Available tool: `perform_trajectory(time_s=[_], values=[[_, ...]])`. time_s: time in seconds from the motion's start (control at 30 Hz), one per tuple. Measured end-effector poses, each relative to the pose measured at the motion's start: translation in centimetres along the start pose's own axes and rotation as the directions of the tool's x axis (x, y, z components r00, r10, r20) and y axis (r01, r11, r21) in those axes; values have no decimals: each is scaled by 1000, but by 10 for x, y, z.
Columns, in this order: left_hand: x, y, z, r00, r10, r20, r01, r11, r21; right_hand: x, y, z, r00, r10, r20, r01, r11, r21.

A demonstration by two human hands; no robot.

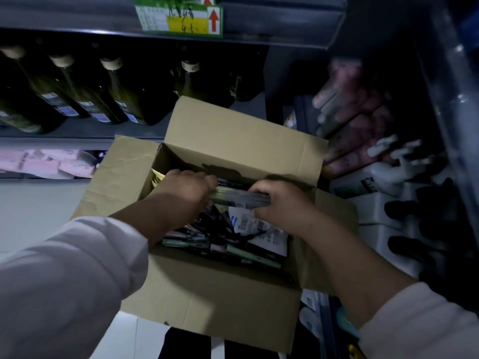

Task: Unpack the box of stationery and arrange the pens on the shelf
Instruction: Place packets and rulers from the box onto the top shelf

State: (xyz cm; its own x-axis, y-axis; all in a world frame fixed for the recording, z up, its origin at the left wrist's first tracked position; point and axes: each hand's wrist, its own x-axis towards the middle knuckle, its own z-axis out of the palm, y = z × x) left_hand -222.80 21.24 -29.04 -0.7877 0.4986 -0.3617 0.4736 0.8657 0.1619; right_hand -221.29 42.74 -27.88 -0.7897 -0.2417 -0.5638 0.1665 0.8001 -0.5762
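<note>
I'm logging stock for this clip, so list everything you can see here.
cardboard box: one, brown, open, centre
bundle of pens: one, dark, over the box, held at both ends
loose pens: many, dark and green, inside the box
leaflet: one, white and blue, in the box, right side
bottles: at least four, dark green, shelf upper left
price label: one, green and yellow, top shelf edge
spray bottles: several, white, right
left hand: grips the bundle's left end
right hand: grips the bundle's right end
</note>
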Motion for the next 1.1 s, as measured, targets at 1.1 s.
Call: perform_trajectory(time_s=[1.1], values=[[-119,257,-329,595,604,-530,-444,797,410,-412,-64,-171,462,118,-879,179,958,222]])
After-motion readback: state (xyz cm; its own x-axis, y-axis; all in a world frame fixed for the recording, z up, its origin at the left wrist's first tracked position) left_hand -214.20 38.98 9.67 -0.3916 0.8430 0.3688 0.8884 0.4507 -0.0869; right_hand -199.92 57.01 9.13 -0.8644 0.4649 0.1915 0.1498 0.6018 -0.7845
